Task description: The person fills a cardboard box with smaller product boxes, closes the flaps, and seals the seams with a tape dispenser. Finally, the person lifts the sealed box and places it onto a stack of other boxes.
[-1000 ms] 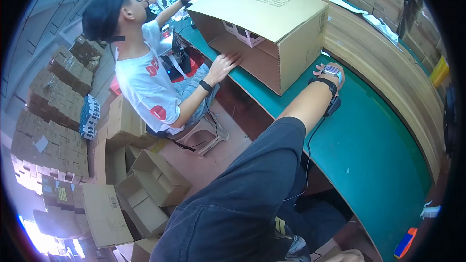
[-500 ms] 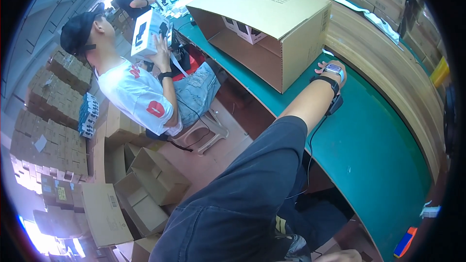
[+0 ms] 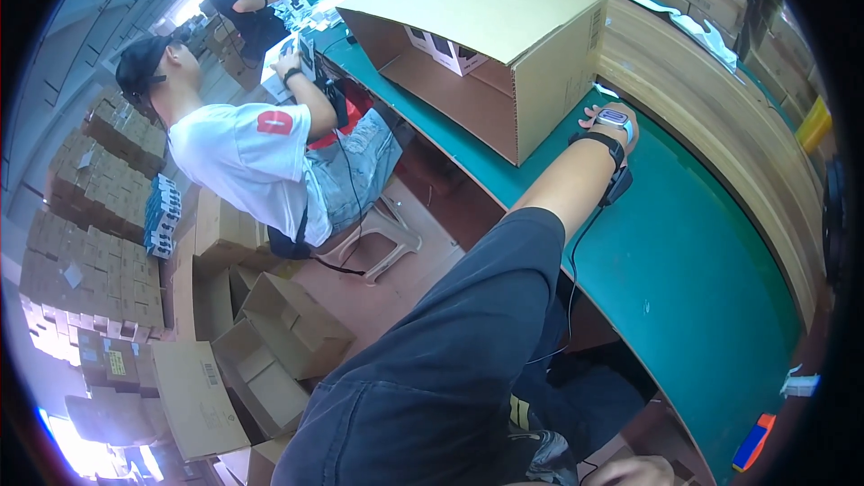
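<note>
My left hand (image 3: 616,122), with a watch and a black strap on its wrist, rests on the green tabletop (image 3: 684,261) beside a large cardboard carton (image 3: 560,76). Its visible fingers are apart, and I see nothing held in them. The carton lies on its side with its mouth toward me. Inside stand white printed boxes (image 3: 459,58), partly hidden by the carton's upper wall. My right hand (image 3: 635,471) shows only at the lower edge, below the table; its fingers are mostly out of sight.
At the left a seated co-worker (image 3: 238,144) holds a white box (image 3: 277,72); another person (image 3: 241,0) stands behind. Open cartons (image 3: 261,378) sit on the floor. A wooden board (image 3: 711,90) edges the table, with an orange-blue tool (image 3: 754,443) near its close corner.
The seated co-worker has lowered and turned the white box, leaning a little away. My left hand stays beside the carton, and the view has shifted slightly.
</note>
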Motion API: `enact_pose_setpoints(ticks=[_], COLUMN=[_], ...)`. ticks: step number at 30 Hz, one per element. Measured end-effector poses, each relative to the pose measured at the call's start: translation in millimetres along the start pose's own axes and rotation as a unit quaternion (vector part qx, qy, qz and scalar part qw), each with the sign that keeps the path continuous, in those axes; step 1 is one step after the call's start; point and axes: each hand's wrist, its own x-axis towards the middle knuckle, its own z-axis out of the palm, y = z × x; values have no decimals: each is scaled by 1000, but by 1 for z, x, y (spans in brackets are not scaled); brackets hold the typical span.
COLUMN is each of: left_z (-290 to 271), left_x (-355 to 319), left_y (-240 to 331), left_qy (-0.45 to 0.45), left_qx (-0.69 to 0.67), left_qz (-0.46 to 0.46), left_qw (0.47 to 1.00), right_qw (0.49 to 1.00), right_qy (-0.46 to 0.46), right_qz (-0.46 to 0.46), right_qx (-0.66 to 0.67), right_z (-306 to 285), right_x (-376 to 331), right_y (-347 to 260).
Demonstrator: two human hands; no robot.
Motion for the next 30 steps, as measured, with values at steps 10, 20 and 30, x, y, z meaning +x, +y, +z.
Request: enact_pose_setpoints(ticks=[10, 20, 30], left_z=[-1, 2, -2], left_x=[-8, 0, -5], left_y=[-10, -3, -10], left_qy=[-15, 10, -74], left_qx=[-11, -19, 12], left_qz=[28, 24, 51], left_qw=[999, 999, 996], right_qw=[998, 998, 999], right_qy=[-7, 15, -9], right_qz=[35, 44, 21], right_qx=[-43, -30, -29], right_z=[1, 6, 1], right_x=[9, -2, 0], right_y=[3, 1, 8])
